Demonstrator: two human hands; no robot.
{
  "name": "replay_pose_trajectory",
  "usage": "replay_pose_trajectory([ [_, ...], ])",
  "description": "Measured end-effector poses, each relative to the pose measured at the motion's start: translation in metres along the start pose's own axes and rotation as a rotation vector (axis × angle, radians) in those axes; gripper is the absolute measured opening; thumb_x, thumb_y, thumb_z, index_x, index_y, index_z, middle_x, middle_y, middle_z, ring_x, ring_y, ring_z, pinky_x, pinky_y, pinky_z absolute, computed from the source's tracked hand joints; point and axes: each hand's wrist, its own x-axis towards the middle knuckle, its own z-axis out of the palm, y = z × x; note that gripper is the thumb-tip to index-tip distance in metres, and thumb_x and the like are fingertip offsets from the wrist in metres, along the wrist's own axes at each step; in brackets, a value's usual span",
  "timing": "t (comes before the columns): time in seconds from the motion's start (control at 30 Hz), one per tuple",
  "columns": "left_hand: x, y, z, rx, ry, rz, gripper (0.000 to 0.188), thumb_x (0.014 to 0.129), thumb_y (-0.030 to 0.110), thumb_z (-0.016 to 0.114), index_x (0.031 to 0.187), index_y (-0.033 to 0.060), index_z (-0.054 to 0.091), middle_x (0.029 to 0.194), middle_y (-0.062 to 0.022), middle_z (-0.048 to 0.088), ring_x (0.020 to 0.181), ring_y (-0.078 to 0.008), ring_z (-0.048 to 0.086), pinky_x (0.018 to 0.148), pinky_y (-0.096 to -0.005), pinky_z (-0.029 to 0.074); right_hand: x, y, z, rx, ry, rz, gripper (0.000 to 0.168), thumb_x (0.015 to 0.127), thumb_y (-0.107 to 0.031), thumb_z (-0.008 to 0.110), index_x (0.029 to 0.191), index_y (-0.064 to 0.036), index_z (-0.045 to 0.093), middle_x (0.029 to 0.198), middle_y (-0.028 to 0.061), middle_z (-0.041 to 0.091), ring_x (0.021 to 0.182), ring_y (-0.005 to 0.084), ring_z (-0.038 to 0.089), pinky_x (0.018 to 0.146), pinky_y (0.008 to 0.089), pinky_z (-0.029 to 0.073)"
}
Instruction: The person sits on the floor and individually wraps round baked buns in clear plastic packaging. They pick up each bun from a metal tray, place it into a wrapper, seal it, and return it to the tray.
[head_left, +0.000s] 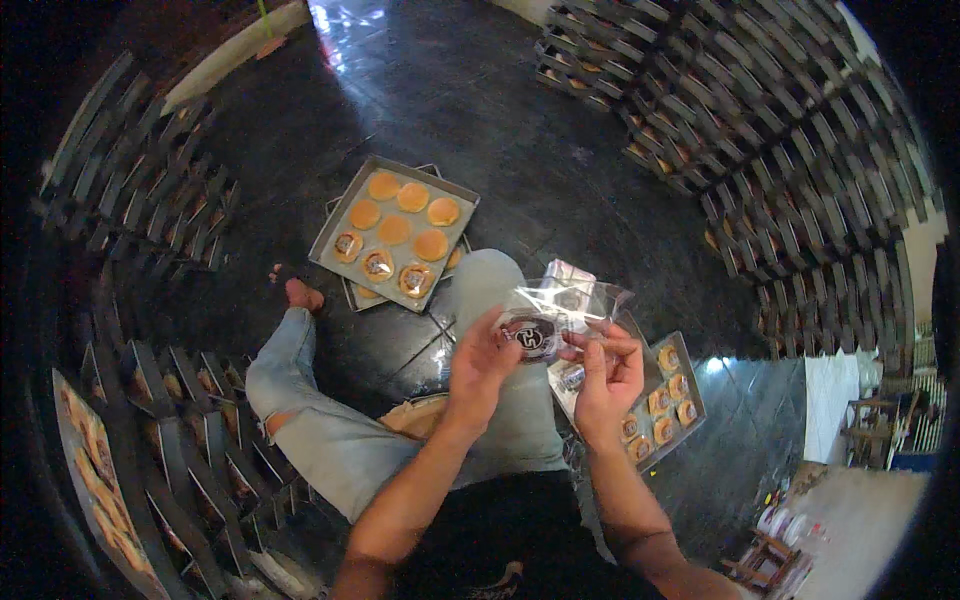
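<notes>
A clear plastic bag (611, 300) with a dark round printed emblem is stretched between my hands above my right leg. My left hand (480, 364) holds its left side, thumb beside the emblem. At the bag's right side, my right hand (611, 375) has its fingers bent around the film. I cannot tell whether anything is inside the bag. Ahead on the left, a metal tray (341, 214) carries plain golden buns (394, 229) and a front row of buns under printed film (377, 265). Behind the bag lies a pile of clear and white plastic packaging (566, 277).
Another tray (679, 431) of film-wrapped buns sits beside my right leg. A further tray (363, 298) shows beneath the left one. Stacked trays rise at left (142, 187) and right (795, 150). My bare foot (300, 292) rests on the dark floor (480, 127).
</notes>
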Motion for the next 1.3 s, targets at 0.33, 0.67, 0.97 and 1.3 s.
replay_pose_trajectory([
  [0.33,0.013,0.079,-0.145,0.367,0.557,0.298,0.019,0.099,0.02,0.069,0.086,0.0073,0.066,0.072,0.0055,0.059,0.067,-0.002,0.054,0.059,-0.0211,0.043,0.01,0.029,0.099,-0.436,-0.544,0.4,0.012,0.096,-0.013,0.068,0.097,-0.002,0.065,0.085,0.0067,0.066,0.075,0.0135,0.062,0.071,0.0302,0.051],
  [0.67,0.055,0.089,-0.276,-0.245,0.945,-0.029,0.023,0.105,0.037,0.059,0.102,0.0141,0.063,0.083,0.0056,0.062,0.066,-0.0022,0.051,0.049,-0.0196,0.036,0.091,0.422,0.223,-1.039,-1.111,-0.04,0.048,0.09,-0.026,0.072,0.127,0.001,0.059,0.12,0.0256,0.065,0.11,0.0431,0.064,0.096,0.0479,0.052],
  [0.97,0.085,0.11,-0.27,-0.605,1.117,-0.188,0.021,0.105,0.033,0.058,0.103,0.0125,0.061,0.083,0.0007,0.064,0.065,-0.0106,0.058,0.053,-0.025,0.046,0.182,0.558,0.253,-1.484,-0.574,0.317,0.07,0.077,-0.044,0.082,0.119,0.007,0.058,0.12,0.0304,0.063,0.11,0.0455,0.063,0.094,0.0512,0.051],
  [1.3,0.062,0.083,-0.288,-0.062,1.082,-0.085,0.023,0.105,0.036,0.057,0.097,0.0152,0.063,0.083,0.0033,0.065,0.062,-0.0059,0.056,0.051,-0.0225,0.042,0.132,0.456,0.306,-0.677,-0.438,0.364,0.066,0.076,-0.031,0.088,0.124,0.002,0.055,0.118,0.0179,0.066,0.104,0.028,0.066,0.09,0.0403,0.053],
])
